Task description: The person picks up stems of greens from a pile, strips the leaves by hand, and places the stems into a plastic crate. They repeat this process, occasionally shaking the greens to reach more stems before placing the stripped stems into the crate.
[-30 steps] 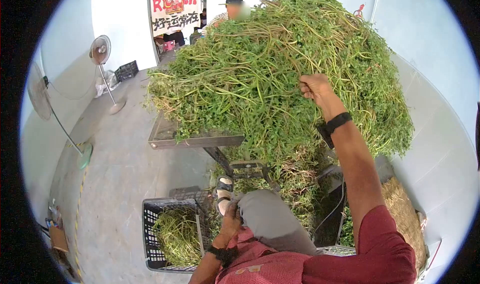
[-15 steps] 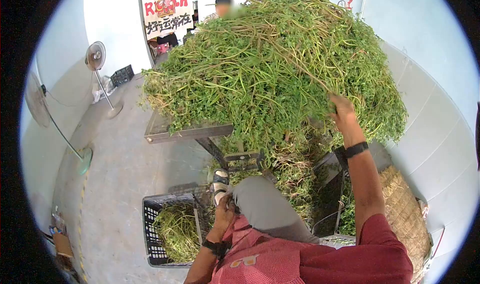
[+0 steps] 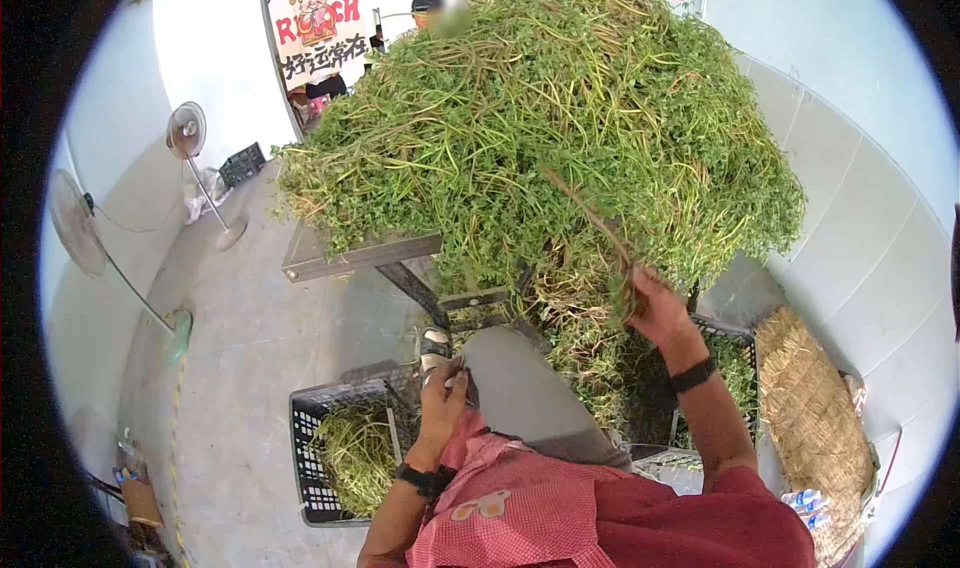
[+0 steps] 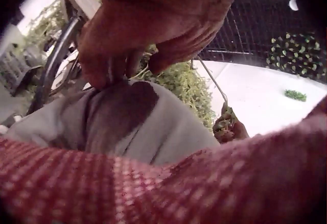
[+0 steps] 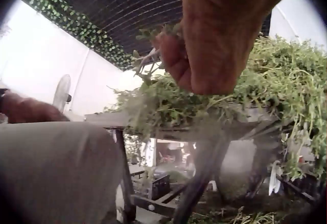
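A long brownish stem (image 3: 590,208) with green leaves trails up and left from my right hand (image 3: 657,308), which grips it at its lower end, in front of the heap. In the right wrist view, leafy tips (image 5: 145,71) stick out past the curled fingers. My left hand (image 3: 442,405) is at my bent knee (image 4: 153,116), its fingers loosely bent over a dark wet patch on the grey trousers. Ahead, a big heap of leafy green stems (image 3: 560,98) covers the table (image 3: 360,255) and hangs over its front edge.
A black crate (image 3: 300,458) with pale stems stands at left. Another crate (image 3: 745,338) with greens is at right, beside a woven straw mat (image 3: 815,418). Loose greens (image 3: 570,308) lie under the table. Two fans (image 3: 187,133) stand at left; a person (image 3: 428,13) is behind the heap.
My right hand has come down and toward me from the heap, drawing the stem out of it. The left hand stays at the knee, its fingers shifting slightly. The head view has tilted.
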